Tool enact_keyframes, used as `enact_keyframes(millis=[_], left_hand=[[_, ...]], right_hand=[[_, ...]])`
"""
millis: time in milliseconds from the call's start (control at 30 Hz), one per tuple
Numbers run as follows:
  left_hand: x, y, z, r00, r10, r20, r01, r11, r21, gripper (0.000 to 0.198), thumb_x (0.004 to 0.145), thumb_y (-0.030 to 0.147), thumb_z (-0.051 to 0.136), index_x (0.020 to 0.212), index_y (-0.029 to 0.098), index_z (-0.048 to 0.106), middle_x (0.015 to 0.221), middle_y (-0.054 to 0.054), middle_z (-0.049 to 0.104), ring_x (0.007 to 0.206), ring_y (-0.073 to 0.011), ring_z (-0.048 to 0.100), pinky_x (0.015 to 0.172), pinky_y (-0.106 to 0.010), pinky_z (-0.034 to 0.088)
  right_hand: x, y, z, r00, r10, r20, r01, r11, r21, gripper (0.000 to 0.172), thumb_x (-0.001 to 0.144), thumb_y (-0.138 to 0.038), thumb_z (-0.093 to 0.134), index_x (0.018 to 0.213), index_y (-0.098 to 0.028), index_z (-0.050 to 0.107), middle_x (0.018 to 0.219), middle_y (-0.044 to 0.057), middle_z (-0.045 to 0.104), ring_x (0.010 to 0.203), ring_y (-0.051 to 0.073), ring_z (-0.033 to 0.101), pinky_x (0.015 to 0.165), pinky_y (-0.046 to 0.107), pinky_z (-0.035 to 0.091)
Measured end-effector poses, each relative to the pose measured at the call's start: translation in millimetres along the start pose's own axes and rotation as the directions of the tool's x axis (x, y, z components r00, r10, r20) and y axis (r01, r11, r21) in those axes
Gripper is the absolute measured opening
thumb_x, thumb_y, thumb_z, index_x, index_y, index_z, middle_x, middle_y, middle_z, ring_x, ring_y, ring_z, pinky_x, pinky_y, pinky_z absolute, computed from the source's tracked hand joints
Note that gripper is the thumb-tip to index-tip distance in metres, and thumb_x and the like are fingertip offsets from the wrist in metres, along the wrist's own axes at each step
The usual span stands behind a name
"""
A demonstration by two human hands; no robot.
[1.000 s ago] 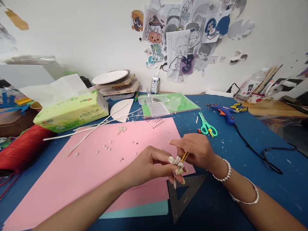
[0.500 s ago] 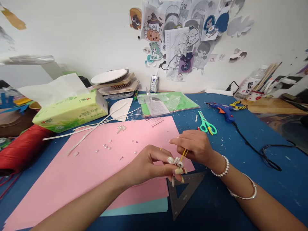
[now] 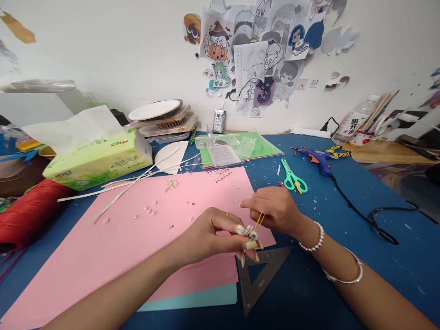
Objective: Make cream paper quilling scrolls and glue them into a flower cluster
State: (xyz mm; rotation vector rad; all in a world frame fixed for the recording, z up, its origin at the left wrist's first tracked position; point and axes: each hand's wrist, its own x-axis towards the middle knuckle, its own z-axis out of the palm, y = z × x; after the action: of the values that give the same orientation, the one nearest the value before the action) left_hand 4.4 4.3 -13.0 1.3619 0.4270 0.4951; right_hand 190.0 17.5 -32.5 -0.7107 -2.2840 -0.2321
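Note:
My left hand [image 3: 220, 236] pinches a small white piece of curled paper strips [image 3: 248, 232] between thumb and fingers, above the edge of the pink paper [image 3: 113, 256]. My right hand [image 3: 275, 205] is closed around thin yellow tweezers [image 3: 260, 221], whose two prongs point down to the curled piece; the tips are hidden among its curls. Under the hands lies a dark triangular ruler [image 3: 263, 279]. On the pink paper, a white bow-like ornament [image 3: 171, 184] lies near several small pearl beads [image 3: 148, 210].
Green scissors [image 3: 293, 178] and a blue glue gun [image 3: 318, 159] with its black cable lie on the right. Long white paper strips [image 3: 132, 183], a tissue box [image 3: 99, 160] and a red thread spool [image 3: 37, 211] are on the left. Plastic boxes [image 3: 223, 153] stand behind.
The view has shifted slightly, so most things appear a little further left. Both hands keep the same hold on the curled paper piece and the tweezers.

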Motion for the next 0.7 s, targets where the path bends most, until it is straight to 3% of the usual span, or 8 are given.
enact_keyframes(millis=[167, 300, 433, 500, 567, 700], left_hand=[[-0.2, 0.7, -0.1, 1.0, 0.013, 0.024, -0.013, 1.0, -0.013, 0.014, 0.073, 0.008, 0.058, 0.076, 0.015, 0.07, 0.067, -0.006, 0.067, 0.058, -0.0103, 0.06, 0.053, -0.018, 0.05], [-3.5, 5.6, 2.3, 0.994, 0.04, 0.103, -0.034, 0.998, -0.054, 0.017, 0.07, 0.006, 0.059, 0.078, 0.016, 0.07, 0.071, -0.006, 0.067, 0.062, -0.0129, 0.062, 0.054, -0.02, 0.051], [-4.6, 7.7, 5.3, 0.999, 0.01, 0.035, -0.007, 0.997, -0.075, 0.014, 0.071, 0.009, 0.06, 0.075, 0.017, 0.071, 0.069, -0.004, 0.066, 0.057, -0.0101, 0.061, 0.053, -0.019, 0.05], [-2.8, 7.1, 5.7, 0.997, -0.062, -0.044, 0.058, 0.995, -0.082, 0.011, 0.071, 0.012, 0.06, 0.071, 0.016, 0.07, 0.065, -0.002, 0.066, 0.055, -0.0087, 0.06, 0.053, -0.017, 0.05], [-0.5, 6.2, 4.9, 0.986, -0.14, -0.095, 0.131, 0.987, -0.095, 0.009, 0.071, 0.015, 0.061, 0.068, 0.015, 0.07, 0.062, -0.001, 0.066, 0.054, -0.0076, 0.059, 0.054, -0.016, 0.049], [1.8, 5.2, 1.5, 0.966, -0.24, -0.096, 0.229, 0.967, -0.112, 0.011, 0.071, 0.023, 0.062, 0.069, 0.015, 0.069, 0.061, 0.0, 0.066, 0.053, -0.007, 0.059, 0.057, -0.016, 0.048]], right_hand=[[1.7, -2.3, -3.3, 0.999, -0.021, 0.041, 0.019, 0.999, 0.035, 0.021, 0.08, -0.021, 0.04, 0.072, -0.016, 0.059, 0.051, -0.001, 0.056, 0.049, 0.009, 0.048, 0.05, 0.021, 0.033], [0.8, 6.2, -9.1, 0.992, -0.009, 0.128, 0.005, 0.999, 0.035, 0.021, 0.076, -0.015, 0.04, 0.072, -0.015, 0.06, 0.054, 0.0, 0.057, 0.05, 0.01, 0.049, 0.049, 0.022, 0.033], [0.6, 11.5, -17.8, 0.991, 0.129, 0.02, -0.13, 0.991, 0.025, 0.024, 0.073, -0.008, 0.041, 0.08, -0.015, 0.062, 0.059, 0.001, 0.058, 0.054, 0.009, 0.049, 0.052, 0.021, 0.035], [2.3, 8.8, -22.1, 0.971, 0.238, -0.015, -0.234, 0.964, 0.128, 0.023, 0.074, -0.01, 0.044, 0.088, -0.016, 0.062, 0.064, 0.0, 0.059, 0.054, 0.007, 0.048, 0.053, 0.02, 0.036], [4.5, 4.5, -25.3, 0.944, 0.324, 0.064, -0.328, 0.894, 0.306, 0.022, 0.076, -0.018, 0.05, 0.095, -0.017, 0.06, 0.06, -0.003, 0.053, 0.048, 0.006, 0.04, 0.047, 0.019, 0.033], [6.9, 0.0, -26.7, 0.919, 0.264, 0.294, -0.393, 0.687, 0.611, 0.038, 0.072, -0.043, 0.056, 0.099, -0.017, 0.061, 0.05, -0.007, 0.034, 0.044, 0.005, 0.026, 0.041, 0.019, 0.024]])
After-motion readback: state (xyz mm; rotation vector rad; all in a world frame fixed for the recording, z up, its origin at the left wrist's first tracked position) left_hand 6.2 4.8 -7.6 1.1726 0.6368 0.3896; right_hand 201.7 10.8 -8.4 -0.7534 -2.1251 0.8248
